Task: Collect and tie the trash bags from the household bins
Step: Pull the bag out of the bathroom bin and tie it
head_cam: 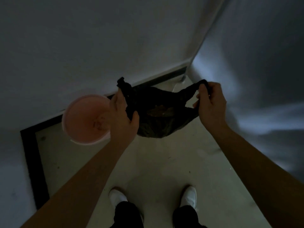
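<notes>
Bare forearms, black trousers (126, 214) and white shoes (117, 197)

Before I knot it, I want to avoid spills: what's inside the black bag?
Through the open mouth of the black bag, brownish scraps lie near the top; whatever sits deeper is hidden by dark plastic.

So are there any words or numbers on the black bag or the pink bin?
None can be read in this dim picture.
Black trash bag, held up by the left hand and right hand: no print shows.
Pink bin: plain, no label visible; something pale lies at the bottom, too blurred to tell.
White shoes: no brand visible.
</notes>
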Demonstrator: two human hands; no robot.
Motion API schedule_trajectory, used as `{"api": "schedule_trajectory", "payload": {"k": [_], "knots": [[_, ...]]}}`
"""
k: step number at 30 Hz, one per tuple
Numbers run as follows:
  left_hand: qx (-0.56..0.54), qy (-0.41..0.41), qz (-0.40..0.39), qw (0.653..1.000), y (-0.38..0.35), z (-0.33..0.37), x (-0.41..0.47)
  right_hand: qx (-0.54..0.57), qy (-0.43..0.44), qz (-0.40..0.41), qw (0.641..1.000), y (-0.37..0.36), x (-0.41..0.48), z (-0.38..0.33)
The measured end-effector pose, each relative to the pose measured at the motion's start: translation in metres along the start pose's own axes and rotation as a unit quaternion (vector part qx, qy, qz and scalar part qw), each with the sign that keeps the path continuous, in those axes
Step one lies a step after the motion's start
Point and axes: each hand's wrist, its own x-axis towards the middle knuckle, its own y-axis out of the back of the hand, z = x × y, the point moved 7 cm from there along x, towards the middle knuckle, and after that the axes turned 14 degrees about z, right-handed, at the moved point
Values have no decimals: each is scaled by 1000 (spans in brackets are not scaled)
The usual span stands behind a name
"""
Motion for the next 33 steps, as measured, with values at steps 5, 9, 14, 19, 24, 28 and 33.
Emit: {"api": "schedule_trajectory", "payload": {"k": [5, 9, 14, 19, 24, 28, 33], "knots": [[24, -16, -68, 997, -95, -55, -51, -64, -34, -34, 997, -9, -12, 139], [33, -27, -82, 996, -154, -100, -64, -90, -20, -37, 995, -33, -10, 209], [14, -60, 47, 997, -198, -151, -68, -44, 66, 18, 997, -61, -12, 274], [-58, 88, 109, 988, -234, -198, -61, 7, -24, 6, 1000, -104, -11, 346], [-354, 369, -94, 854, -308, -249, -54, 65, -74, -62, 993, -153, -7, 386], [-409, 332, -147, 837, -318, -241, -49, 50, -1, -65, 997, -175, -5, 394], [-470, 291, -144, 820, -289, -225, -56, 145, -32, -31, 988, -169, -13, 370]]}}
